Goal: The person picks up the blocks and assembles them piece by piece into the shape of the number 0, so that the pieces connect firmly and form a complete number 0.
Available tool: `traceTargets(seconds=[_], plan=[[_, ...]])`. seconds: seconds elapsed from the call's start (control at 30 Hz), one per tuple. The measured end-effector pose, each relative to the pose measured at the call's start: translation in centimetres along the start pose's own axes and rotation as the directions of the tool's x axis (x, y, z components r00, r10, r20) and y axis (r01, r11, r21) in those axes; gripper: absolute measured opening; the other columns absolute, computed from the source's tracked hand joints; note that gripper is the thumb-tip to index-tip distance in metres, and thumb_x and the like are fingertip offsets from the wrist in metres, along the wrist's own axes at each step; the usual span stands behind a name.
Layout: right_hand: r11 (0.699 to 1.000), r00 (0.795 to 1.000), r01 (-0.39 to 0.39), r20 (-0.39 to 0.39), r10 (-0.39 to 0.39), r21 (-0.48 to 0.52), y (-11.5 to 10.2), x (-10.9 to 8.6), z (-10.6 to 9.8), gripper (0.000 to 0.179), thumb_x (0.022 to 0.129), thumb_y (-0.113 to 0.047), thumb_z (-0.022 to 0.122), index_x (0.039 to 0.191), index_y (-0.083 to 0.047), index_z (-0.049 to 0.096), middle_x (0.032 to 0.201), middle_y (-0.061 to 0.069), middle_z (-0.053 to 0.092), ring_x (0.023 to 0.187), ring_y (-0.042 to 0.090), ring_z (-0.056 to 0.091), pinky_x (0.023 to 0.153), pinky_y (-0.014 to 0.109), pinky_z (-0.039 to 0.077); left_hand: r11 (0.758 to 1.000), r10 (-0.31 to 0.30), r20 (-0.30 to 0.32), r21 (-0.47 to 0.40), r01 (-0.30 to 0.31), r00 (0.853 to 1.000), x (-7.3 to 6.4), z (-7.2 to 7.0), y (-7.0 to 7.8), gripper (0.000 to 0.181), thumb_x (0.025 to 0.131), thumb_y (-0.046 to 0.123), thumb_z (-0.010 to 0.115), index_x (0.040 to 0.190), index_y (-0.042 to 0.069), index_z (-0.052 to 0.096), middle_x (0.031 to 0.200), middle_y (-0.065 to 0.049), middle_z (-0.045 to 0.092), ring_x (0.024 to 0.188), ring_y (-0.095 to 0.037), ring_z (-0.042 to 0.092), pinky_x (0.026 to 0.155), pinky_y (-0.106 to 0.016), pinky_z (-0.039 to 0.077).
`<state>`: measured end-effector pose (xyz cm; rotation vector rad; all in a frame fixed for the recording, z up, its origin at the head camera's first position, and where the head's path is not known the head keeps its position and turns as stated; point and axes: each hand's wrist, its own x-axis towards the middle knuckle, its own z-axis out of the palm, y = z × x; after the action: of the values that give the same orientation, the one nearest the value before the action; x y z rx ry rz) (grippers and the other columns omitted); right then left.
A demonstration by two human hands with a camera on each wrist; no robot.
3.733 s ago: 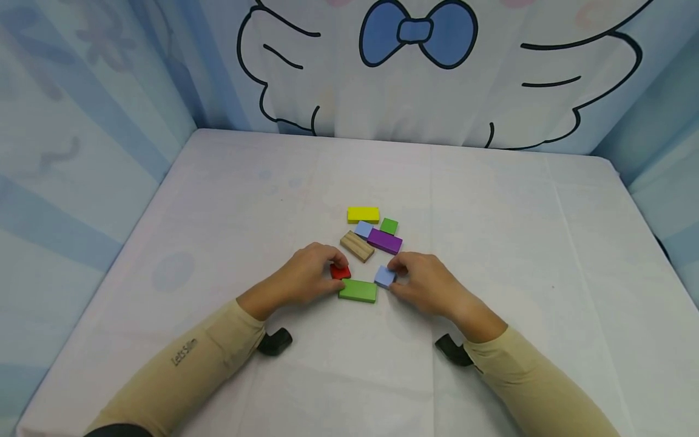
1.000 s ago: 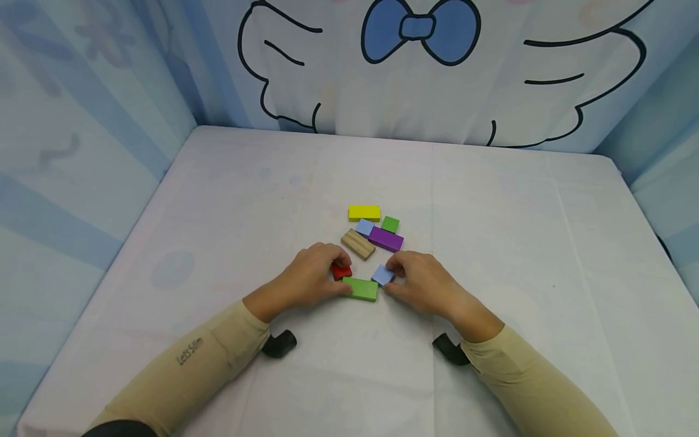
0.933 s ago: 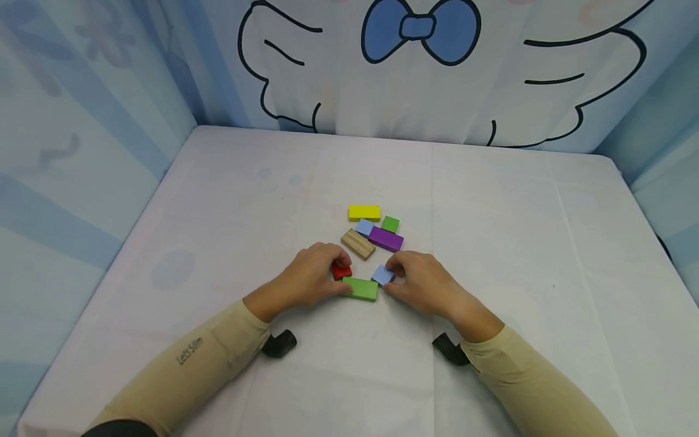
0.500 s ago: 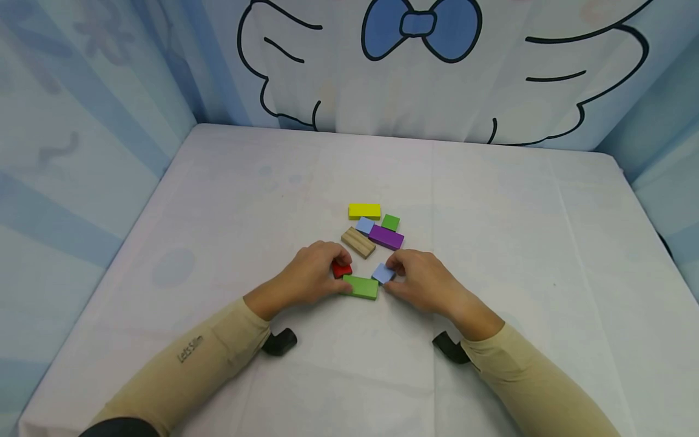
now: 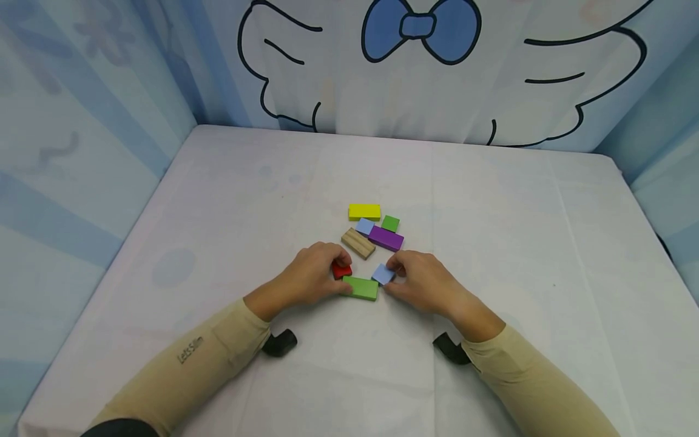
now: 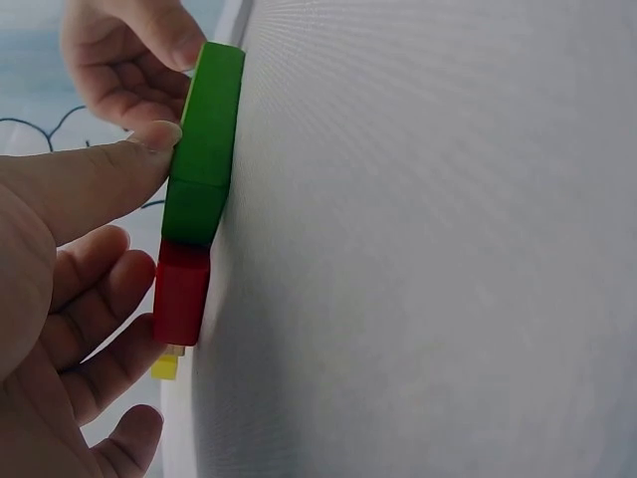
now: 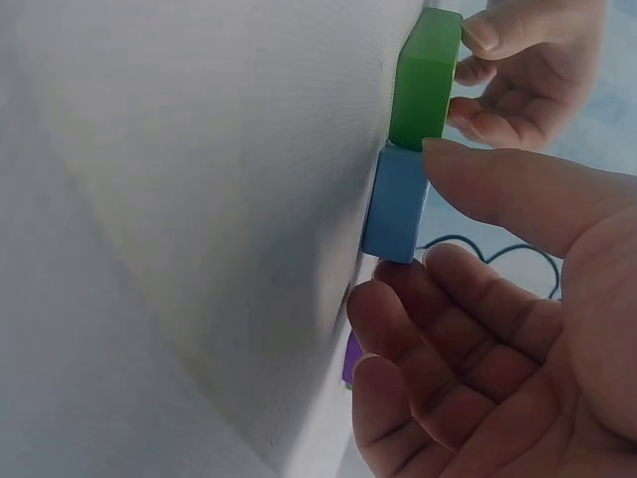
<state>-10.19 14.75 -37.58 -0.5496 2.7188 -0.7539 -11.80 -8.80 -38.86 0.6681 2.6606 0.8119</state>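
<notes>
On the white cloth lies a long light-green block [image 5: 363, 289], with a small red block [image 5: 343, 271] at its left end and a small light-blue block [image 5: 383, 275] by its right end. My left hand [image 5: 307, 274] bends its fingers round the far side of the red block, while its thumb rests on the green block. In the left wrist view the green block [image 6: 203, 149] and red block [image 6: 182, 296] meet end to end. My right hand [image 5: 425, 280] pinches the light-blue block between thumb and fingers; in the right wrist view this block [image 7: 395, 204] touches the green one.
Just beyond the hands lie a wooden block [image 5: 358, 243], a purple block [image 5: 386, 238], another light-blue block [image 5: 364, 226], a small green block [image 5: 391, 223] and a yellow block [image 5: 364, 212]. A patterned curtain [image 5: 415, 97] stands behind the table [image 5: 519, 230].
Since the oldest frame, the light-blue block in my right hand has shifted slightly left, against the green block. My left thumb has slid a little further right on the green block. The last second shows no movement.
</notes>
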Motion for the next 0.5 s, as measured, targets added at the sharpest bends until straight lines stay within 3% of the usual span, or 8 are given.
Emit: traceTargets(seconds=[0.5], plan=[[0.999,0.999,-0.039,-0.004,0.039,-0.006,0.4,0.0,-1.4,0.036,0.090,-0.021,0.073,0.118,0.000,0.065,0.112,0.009,0.067,0.102,0.026,0.061,0.091,0.044,0.050,1.000,0.013,-0.006,0.004,-0.013,1.000,-0.1,0.0,0.0,0.042,0.079,0.027,0.088,0.109,0.007,0.065,0.102,0.000,0.062,0.098,-0.019,0.054,0.088,-0.037,0.046]])
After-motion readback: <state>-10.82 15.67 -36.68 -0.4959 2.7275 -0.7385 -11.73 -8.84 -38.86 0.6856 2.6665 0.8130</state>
